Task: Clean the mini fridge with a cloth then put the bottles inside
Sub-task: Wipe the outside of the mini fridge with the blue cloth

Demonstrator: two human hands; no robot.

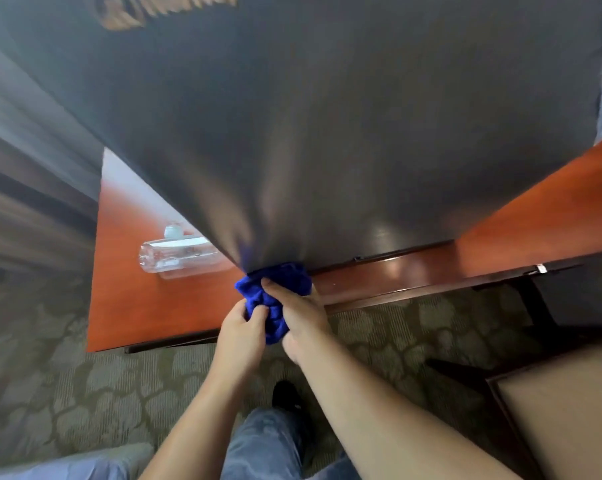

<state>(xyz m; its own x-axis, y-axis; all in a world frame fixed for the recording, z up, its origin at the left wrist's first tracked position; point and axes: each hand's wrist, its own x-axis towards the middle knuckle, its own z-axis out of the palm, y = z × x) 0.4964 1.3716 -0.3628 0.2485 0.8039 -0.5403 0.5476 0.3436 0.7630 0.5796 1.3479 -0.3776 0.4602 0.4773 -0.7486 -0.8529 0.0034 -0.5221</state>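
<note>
The dark grey mini fridge (327, 116) fills the upper view, its door shut, standing on a reddish wooden table (534, 220). A bunched blue cloth (275, 289) is pressed at the fridge's lower front corner. My left hand (237, 330) grips the cloth's lower part and my right hand (299, 310) grips it from the right, fingers over the top. A clear plastic bottle (178, 258) lies on its side on the table left of the fridge. Behind it a second bottle's cap (173, 231) shows, the rest hidden.
Patterned green carpet (67, 375) covers the floor below the table edge. A beige padded chair seat (569, 410) stands at the lower right. My legs in jeans (265, 441) are beneath my arms. Blurred curtains or wall (22, 168) are to the left.
</note>
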